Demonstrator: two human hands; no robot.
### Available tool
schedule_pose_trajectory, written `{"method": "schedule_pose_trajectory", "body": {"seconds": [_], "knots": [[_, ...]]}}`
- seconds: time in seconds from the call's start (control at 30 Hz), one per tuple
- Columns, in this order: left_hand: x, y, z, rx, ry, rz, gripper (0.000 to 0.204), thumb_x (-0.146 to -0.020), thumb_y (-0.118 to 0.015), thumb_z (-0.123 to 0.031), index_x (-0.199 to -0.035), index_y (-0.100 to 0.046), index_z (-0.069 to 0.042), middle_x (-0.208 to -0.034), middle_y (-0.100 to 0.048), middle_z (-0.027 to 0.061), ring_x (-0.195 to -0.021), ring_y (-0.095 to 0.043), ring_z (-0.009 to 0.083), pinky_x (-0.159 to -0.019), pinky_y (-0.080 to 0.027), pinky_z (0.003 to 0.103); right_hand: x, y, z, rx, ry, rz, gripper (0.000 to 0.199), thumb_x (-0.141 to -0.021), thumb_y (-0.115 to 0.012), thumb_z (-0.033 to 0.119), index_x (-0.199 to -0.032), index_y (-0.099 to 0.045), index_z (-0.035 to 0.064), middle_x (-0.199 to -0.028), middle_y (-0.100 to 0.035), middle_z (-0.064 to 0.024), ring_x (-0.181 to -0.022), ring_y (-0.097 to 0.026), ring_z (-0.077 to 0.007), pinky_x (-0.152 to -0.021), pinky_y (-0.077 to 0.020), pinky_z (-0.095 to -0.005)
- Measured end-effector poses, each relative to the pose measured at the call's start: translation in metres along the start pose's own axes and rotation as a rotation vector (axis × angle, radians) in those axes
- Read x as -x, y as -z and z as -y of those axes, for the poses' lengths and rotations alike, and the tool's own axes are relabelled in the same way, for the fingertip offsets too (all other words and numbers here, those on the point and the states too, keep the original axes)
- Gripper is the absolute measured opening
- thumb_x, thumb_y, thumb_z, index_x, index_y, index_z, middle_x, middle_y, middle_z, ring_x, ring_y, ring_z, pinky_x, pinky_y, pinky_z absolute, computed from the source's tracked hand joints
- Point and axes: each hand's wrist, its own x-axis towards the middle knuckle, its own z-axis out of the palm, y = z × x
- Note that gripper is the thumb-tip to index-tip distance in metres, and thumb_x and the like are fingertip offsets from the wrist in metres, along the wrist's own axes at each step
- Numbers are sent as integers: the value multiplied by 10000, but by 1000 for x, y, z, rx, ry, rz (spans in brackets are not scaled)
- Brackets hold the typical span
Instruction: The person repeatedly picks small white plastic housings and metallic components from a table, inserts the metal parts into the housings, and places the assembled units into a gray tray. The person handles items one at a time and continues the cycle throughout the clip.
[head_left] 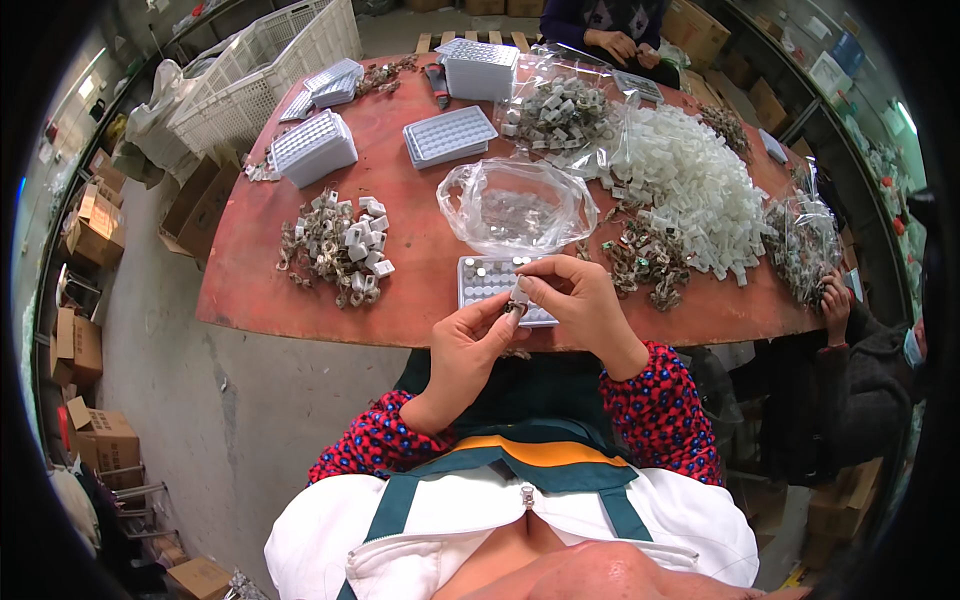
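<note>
Over the front edge of the table (400, 290), my left hand (460, 352) pinches a small dark wire-like part (515, 308). My right hand (585, 305) holds a small white plastic cap (519, 293) between thumb and fingers, touching that part from above. Beneath both hands lies a white tray (467, 292) with rows of round pockets, some holding small silvery discs; my fingers hide part of it. Just beyond the tray sits an open clear plastic bag (515, 210). To the left is a pile of white-capped parts with brown wires (340, 245).
White plastic pieces (680, 175) heap at the right, beside brown wire parts (645, 260). Stacked trays (315, 150) and a black-and-red tool (438, 86) stand farther back. One person's hands (625, 48) are across the table; another's hand (835, 305) touches a bag at right.
</note>
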Motion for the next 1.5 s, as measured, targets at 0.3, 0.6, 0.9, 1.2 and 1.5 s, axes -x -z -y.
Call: {"method": "schedule_pose_trajectory", "body": {"seconds": [0.3, 0.6, 0.9, 1.2, 1.5], "knots": [[2, 2, -1, 59, -143, 119, 432, -985, -648, -78, -1370, -527, 75, -1148, -691, 139, -1020, -693, 190, -898, -593, 320, 19, -1, 6, 543, 804, -93, 229, -815, -748, 32, -1043, -748, 60, -956, -723, -74, -776, -703, -228, -689, -577, -325], [6, 5, 2, -2, -154, 121, 392, -971, -674, -102, -1315, -588, 66, -1120, -706, 158, -983, -705, 206, -889, -606, 336, 28, 3, 9, 262, 541, -24, 235, -858, -719, -65, -1078, -740, 13, -958, -676, -91, -834, -680, -163, -699, -544, -259], [5, 5, 3, 44, -129, 96, 378, -972, -677, -118, -1288, -600, 74, -1100, -706, 151, -967, -709, 198, -873, -612, 334, 29, 1, 5, 259, 538, 10, 215, -874, -702, -53, -1073, -738, 21, -965, -674, -93, -819, -694, -179, -699, -574, -275], [8, 3, 2, 18, -232, 88, 378, -951, -707, -113, -1271, -610, 65, -1071, -713, 134, -952, -693, 163, -875, -591, 303, 41, -4, 5, 415, 731, -44, 207, -842, -749, -4, -1046, -742, 31, -956, -674, -78, -866, -676, -211, -733, -554, -295], [13, 2, 2, 36, -267, 86, 336, -939, -717, -75, -1239, -631, 49, -1068, -707, 89, -956, -665, 119, -861, -554, 248, 39, 1, 8, 496, 821, 14, 277, -777, -784, 0, -1046, -733, 43, -962, -686, -60, -864, -677, -225, -713, -555, -324]]}}
